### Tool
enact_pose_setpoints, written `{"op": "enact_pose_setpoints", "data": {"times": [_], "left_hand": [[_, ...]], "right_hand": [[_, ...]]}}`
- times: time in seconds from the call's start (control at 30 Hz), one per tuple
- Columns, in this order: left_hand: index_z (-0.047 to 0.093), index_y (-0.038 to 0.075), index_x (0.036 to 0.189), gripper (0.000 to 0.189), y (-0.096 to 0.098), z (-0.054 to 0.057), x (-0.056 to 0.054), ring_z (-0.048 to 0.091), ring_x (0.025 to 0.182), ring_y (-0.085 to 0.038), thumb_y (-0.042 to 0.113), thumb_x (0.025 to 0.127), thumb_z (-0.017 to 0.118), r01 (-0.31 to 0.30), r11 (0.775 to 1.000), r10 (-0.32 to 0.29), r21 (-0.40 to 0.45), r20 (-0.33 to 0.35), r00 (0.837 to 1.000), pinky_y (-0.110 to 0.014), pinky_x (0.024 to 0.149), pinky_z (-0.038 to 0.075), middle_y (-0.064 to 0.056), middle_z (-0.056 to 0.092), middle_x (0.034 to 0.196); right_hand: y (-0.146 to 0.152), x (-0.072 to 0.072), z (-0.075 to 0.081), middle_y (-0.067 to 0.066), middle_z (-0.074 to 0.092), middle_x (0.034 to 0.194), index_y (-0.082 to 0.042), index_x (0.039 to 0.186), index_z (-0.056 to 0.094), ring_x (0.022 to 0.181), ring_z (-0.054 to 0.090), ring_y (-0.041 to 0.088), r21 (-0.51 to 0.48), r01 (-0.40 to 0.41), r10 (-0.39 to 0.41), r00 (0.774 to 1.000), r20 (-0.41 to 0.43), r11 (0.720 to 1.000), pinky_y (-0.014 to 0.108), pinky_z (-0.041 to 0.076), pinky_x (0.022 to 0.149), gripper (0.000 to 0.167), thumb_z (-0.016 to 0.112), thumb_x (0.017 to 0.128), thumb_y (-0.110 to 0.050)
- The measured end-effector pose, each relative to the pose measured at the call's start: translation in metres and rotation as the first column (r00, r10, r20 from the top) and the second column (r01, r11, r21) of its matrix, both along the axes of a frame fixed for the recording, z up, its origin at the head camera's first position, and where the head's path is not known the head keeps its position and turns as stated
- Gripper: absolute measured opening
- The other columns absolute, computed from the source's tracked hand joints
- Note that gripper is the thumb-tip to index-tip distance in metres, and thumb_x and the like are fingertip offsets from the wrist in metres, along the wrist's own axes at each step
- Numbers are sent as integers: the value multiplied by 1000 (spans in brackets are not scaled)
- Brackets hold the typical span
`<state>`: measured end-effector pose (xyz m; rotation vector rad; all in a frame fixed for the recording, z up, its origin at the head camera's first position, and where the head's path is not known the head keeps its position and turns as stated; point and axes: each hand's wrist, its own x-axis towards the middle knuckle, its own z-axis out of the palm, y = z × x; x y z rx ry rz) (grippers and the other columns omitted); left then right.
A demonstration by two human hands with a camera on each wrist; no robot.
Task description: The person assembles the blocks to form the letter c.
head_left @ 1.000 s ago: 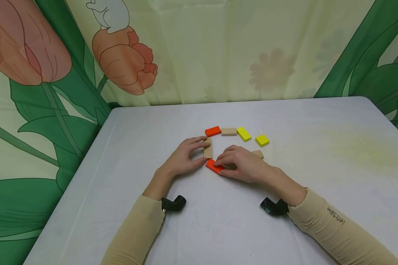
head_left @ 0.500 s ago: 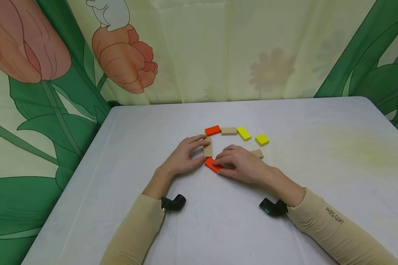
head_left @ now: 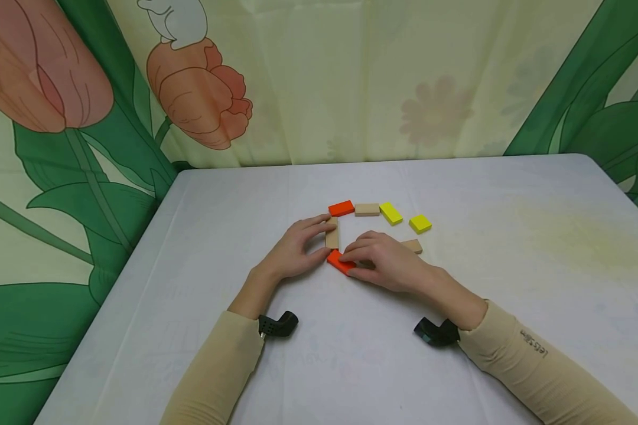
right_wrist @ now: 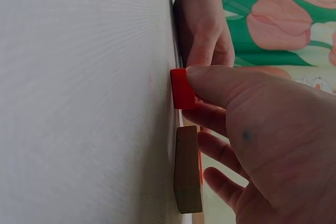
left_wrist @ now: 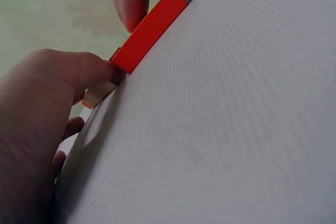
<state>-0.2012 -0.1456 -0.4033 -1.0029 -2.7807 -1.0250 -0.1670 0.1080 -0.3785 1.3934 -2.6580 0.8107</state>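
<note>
My right hand (head_left: 390,261) pinches a red wooden block (head_left: 337,261) between thumb and fingers, flat on the table. Up close, the right wrist view shows the thumb on the end of this red block (right_wrist: 182,88). One end of it meets or nearly meets a plain wooden block (head_left: 332,237). My left hand (head_left: 296,249) lies beside that plain block, fingers extended over its left side and thumb by its near end. In the left wrist view the thumb tip touches where the red block (left_wrist: 149,32) and the plain one come together.
Beyond the hands, another red block (head_left: 341,208), a plain block (head_left: 367,210) and a yellow block (head_left: 391,213) form a curve. A second yellow block (head_left: 420,224) stands apart to the right. Another plain block (head_left: 413,246) is partly hidden behind my right hand. White cloth covers the table (head_left: 244,200).
The near red block and the plain block by my left hand have shifted slightly away and to the left. My right hand has moved a little with the red block.
</note>
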Motion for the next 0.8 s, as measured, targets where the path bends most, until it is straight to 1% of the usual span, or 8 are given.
{"op": "enact_pose_setpoints", "data": {"times": [0.13,0.3,0.53,0.67,0.8], "left_hand": [[59,14,142,50,1,1,0,38,141,-26,25,94,67,1,1000,-1,-6,2,1000,-46,116,29,-2,43,156],[59,15,143,50,1,2,1,37,142,-25,26,95,67,-9,1000,9,-18,22,1000,-47,116,28,-1,42,157],[58,16,144,51,1,0,2,37,141,-24,27,95,66,-19,1000,19,-15,33,999,-45,116,28,1,41,157],[58,16,144,51,1,0,1,38,141,-24,26,95,66,-16,1000,17,-13,30,999,-46,116,28,1,42,157],[58,15,144,51,1,0,1,38,141,-24,25,95,66,-12,1000,12,-14,30,999,-46,116,28,0,42,157]], "right_hand": [[0,0,1,-2,72,110,-10,116,77,109,60,21,4,7,-7,1000,-2,1000,40,50,96,27,77,91,-16],[-1,1,0,-2,72,110,-9,116,77,110,60,22,7,8,-8,1000,7,1000,40,50,96,26,77,91,-17],[-1,1,0,-2,72,111,-10,117,76,111,60,22,7,2,-3,1000,17,1000,40,49,98,26,76,92,-16],[1,-1,1,-2,72,113,-10,117,76,112,60,21,-17,5,-5,1000,16,1000,40,49,97,27,76,91,-17],[6,-3,4,0,71,117,-9,118,75,114,59,22,-45,39,-38,999,20,998,41,48,99,29,77,90,-16]]}}
